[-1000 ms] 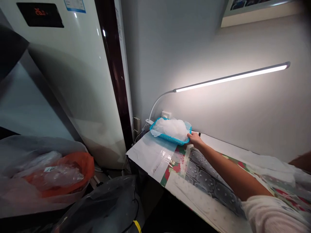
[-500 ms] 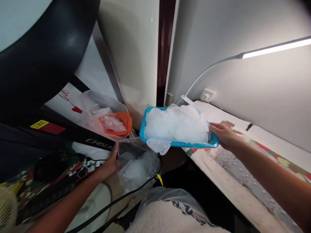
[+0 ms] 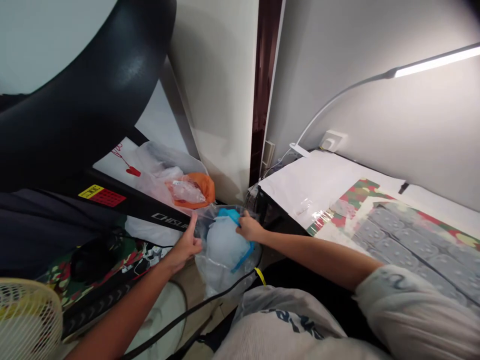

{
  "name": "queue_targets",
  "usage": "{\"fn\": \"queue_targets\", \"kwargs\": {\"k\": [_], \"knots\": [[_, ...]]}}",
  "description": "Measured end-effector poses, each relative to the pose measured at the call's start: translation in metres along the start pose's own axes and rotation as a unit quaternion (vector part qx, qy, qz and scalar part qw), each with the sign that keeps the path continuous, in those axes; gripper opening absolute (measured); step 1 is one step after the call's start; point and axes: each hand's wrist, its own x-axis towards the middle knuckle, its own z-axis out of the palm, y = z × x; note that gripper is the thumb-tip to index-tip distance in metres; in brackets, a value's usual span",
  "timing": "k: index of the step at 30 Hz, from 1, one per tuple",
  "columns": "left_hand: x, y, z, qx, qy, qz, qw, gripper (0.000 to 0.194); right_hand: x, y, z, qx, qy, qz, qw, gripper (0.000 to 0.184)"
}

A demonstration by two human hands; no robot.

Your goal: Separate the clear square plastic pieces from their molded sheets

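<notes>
My right hand (image 3: 250,228) grips the rim of a blue tray (image 3: 245,257), which is tipped steeply inside the mouth of a clear plastic bag (image 3: 212,285). White, filmy, soft-looking pieces (image 3: 224,240) lie against the tray and fill the bag's upper part; their exact kind is unclear. At the bag's left edge, my left hand (image 3: 183,250) is closed on the plastic, thumb pointing up. The tray's lower end is partly hidden by the white pieces and the bag.
A desk (image 3: 296,182) with grey moulded sheets (image 3: 393,235) stands to the right under a lamp (image 3: 435,61). Behind the bag sits an orange bag (image 3: 206,187). A black cable (image 3: 195,302) crosses in front; a fan (image 3: 28,315) is at lower left.
My right hand has brought the loaded blue tray down and left from above the desk's edge into the bag, tilting it. My left hand stays at the bag's edge.
</notes>
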Motion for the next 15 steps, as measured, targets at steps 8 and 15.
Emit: {"fn": "queue_targets", "kwargs": {"k": [8, 15], "knots": [[0.016, 0.016, -0.040, -0.084, 0.077, 0.029, 0.993, 0.105, 0.039, -0.003, 0.052, -0.060, 0.020, 0.058, 0.996, 0.069], [0.014, 0.013, -0.049, -0.042, 0.025, 0.019, 0.999, 0.107, 0.054, 0.003, 0.044, -0.075, 0.031, 0.051, 0.995, 0.074]]}}
